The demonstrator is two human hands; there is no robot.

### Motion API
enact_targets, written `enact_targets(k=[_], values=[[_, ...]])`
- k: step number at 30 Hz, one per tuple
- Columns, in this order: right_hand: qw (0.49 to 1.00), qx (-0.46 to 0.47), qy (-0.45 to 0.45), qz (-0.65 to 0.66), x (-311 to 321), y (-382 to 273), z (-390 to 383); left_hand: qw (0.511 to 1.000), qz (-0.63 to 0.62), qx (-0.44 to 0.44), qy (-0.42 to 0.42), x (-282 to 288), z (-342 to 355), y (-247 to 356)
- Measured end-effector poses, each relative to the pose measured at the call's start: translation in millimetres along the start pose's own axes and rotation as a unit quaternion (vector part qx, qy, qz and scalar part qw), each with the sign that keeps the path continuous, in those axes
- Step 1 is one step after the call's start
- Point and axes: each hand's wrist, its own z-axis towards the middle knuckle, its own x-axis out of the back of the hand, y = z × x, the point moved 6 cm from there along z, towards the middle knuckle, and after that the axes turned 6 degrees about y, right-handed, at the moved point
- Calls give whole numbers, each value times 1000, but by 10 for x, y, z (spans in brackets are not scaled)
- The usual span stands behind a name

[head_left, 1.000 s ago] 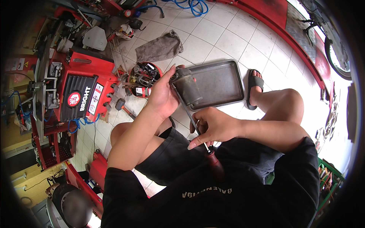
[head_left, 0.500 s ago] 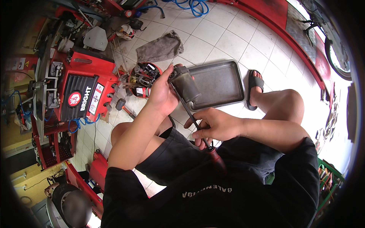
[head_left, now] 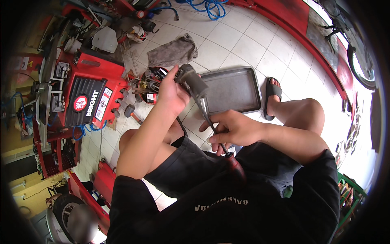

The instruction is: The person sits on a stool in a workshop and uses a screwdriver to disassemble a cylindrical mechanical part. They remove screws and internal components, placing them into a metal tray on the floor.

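Note:
My left hand (head_left: 174,92) is closed round a dark, dirty cylindrical part that looks like a small motor (head_left: 195,84), raised above the floor and tilted. In my right hand (head_left: 237,128) is a long screwdriver (head_left: 235,166), gripped loosely by its dark shaft between thumb and fingers. Its red handle points back toward my shirt. The far end of the shaft meets the near end of the motor; whether they touch I cannot tell. Just beyond the motor a grey metal tray (head_left: 233,87) lies on the tiles.
A round container of tools and parts (head_left: 147,87) stands left of the motor, near a hammer (head_left: 132,113). Behind lies a grey rag (head_left: 172,51). A red machine (head_left: 95,89) fills the left side. A blue hose (head_left: 209,10) coils at the back; a red platform edge (head_left: 308,40) runs along the right.
The motor has turned in my left hand and shifted slightly up and left. The screwdriver has slid down toward me, its far end now at the motor's near end. My right hand moved slightly right.

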Motion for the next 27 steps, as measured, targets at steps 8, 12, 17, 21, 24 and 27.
enact_targets(k=[8,12,17,21,24,27], values=[[982,-33,159,96,663,508,348,990,-31,-130,48,196,450,579],[963,-114,225,93,938,1231,691,988,-47,-138,45,141,462,636],[937,-187,267,128,995,2027,1053,985,-116,-127,18,160,419,656],[924,-205,294,131,1137,2550,1358,978,-179,-109,17,131,376,586],[915,-241,294,132,1052,2712,1500,978,-178,-106,35,133,354,580],[930,-232,285,32,964,2875,1744,975,-184,-114,54,176,196,699]])
